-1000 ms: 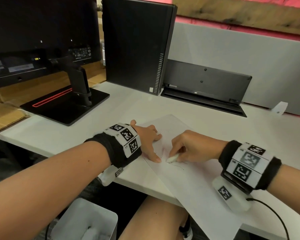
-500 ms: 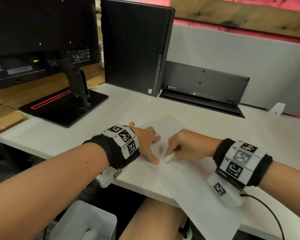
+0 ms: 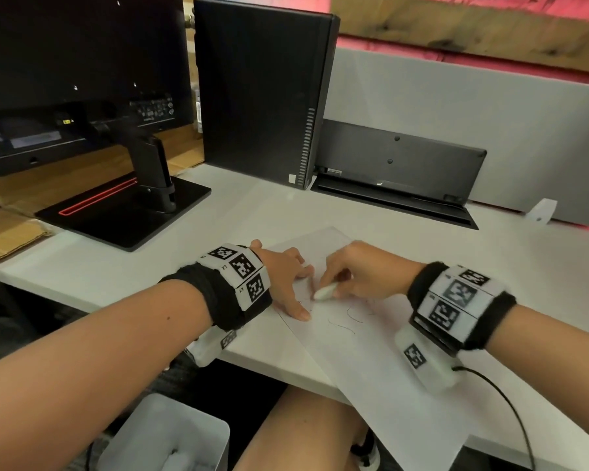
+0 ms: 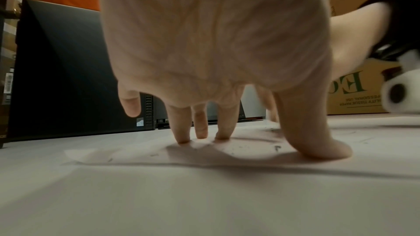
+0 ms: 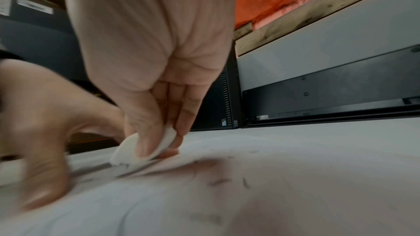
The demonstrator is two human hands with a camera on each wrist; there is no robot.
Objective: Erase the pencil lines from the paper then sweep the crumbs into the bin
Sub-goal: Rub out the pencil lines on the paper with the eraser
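Note:
A white sheet of paper lies slanted on the white desk, its near corner hanging over the front edge. Thin pencil lines curve across its middle. My left hand presses the sheet flat with spread straight fingers. My right hand pinches a white eraser between thumb and fingers, its end touching the paper beside the left hand. The eraser shows clearly in the right wrist view. Dark crumbs lie scattered on the sheet.
A white bin stands on the floor below the desk's front edge, left of my knee. A monitor stand, a black computer tower and an upended keyboard line the back of the desk. A cable trails from my right wrist.
My right hand has rubbed the eraser a short way up and left, toward the left hand's fingers. The left hand has stayed pressed on the paper.

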